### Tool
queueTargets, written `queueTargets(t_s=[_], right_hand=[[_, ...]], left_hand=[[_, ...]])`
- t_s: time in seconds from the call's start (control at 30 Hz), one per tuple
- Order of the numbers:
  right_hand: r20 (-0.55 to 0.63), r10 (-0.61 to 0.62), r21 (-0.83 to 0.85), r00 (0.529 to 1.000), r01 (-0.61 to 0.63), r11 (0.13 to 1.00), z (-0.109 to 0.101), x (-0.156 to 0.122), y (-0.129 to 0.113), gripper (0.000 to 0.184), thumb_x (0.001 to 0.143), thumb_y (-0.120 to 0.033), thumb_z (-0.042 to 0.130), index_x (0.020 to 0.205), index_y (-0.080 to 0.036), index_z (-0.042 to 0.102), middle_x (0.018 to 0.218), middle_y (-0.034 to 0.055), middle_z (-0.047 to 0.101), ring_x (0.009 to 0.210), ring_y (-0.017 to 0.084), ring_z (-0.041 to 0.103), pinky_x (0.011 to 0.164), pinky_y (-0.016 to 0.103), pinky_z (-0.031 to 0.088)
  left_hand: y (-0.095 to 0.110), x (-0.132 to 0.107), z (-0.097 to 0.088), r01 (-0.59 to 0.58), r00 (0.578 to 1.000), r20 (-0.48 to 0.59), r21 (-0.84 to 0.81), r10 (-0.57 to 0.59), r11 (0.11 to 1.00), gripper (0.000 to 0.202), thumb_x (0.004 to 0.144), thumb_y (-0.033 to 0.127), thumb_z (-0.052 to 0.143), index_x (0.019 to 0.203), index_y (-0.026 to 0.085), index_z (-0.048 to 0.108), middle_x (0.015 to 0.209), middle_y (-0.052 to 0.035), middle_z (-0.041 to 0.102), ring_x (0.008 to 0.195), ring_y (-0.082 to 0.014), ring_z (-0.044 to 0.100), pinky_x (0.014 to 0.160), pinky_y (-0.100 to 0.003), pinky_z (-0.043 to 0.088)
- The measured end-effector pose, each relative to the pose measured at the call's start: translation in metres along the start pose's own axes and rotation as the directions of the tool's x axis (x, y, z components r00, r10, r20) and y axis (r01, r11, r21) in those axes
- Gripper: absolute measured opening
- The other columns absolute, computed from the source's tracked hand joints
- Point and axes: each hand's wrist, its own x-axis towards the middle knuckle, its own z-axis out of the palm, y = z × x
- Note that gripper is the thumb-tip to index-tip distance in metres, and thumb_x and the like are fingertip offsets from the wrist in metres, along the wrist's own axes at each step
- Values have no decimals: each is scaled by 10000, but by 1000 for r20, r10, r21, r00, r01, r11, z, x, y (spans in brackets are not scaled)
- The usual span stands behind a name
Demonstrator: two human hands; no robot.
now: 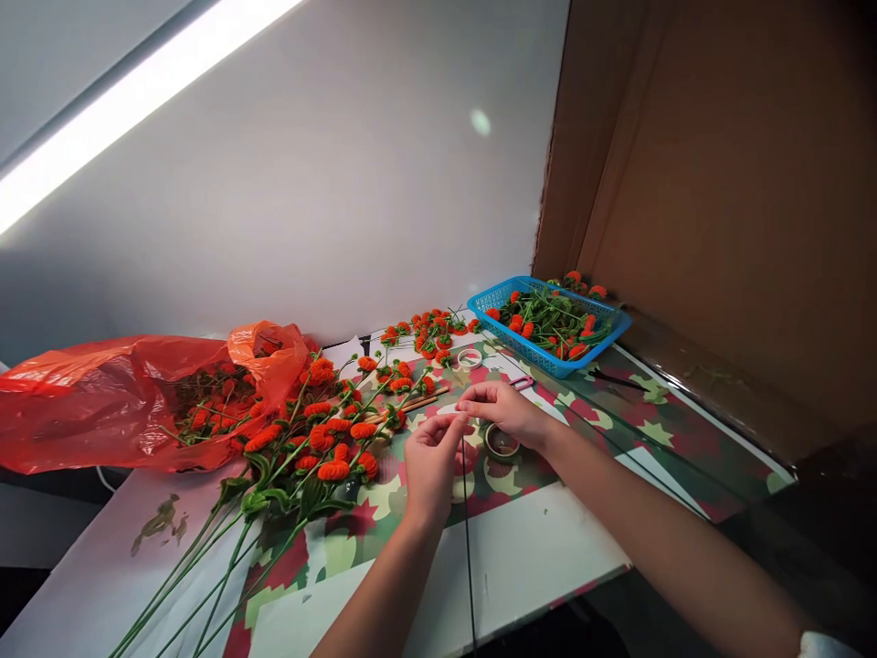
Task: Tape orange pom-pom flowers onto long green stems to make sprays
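My left hand [433,452] is closed in a pinch at the top of a long thin dark wire [467,539], which hangs down toward the table's front edge. My right hand [503,411] is pinched too, its fingertips meeting the left ones; what lies between them is too small to make out. Just under the right wrist lies a roll of tape [502,442]. Left of my hands, a bunch of orange-red fuzzy flowers [333,469] with long green stems rests on the patterned table cover [363,519].
A red plastic bag [130,393] with more flowers lies at the left. At the back right stands a blue basket [563,368] of flowers. Small flowers [431,334], a white ring [470,358], thin sticks [425,400] and pink-handled scissors [522,383] lie behind my hands. Cardboard [719,228] walls the right.
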Motion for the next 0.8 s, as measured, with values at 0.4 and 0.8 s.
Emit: queueTargets(t_s=[0.4, 0.8], right_hand=[[20, 17, 110, 1000, -20, 994, -2, 1, 3, 336, 582, -432, 765, 664, -133, 634, 570, -35, 541, 529, 72, 437, 532, 226, 323], [-9, 59, 200, 998, -56, 978, -3, 4, 9, 336, 531, -401, 808, 648, -131, 646, 580, -30, 557, 561, 78, 463, 579, 236, 348]], left_hand=[[1, -2, 0, 88, 991, 112, -85, -79, 992, 262, 646, 362, 736, 757, 134, 666, 658, -9, 631, 517, -64, 553, 429, -137, 401], [-2, -5, 1, 50, 998, 43, 15, -51, 999, 306, 609, 411, 749, 679, 127, 658, 579, -2, 606, 465, -66, 498, 417, -162, 364]])
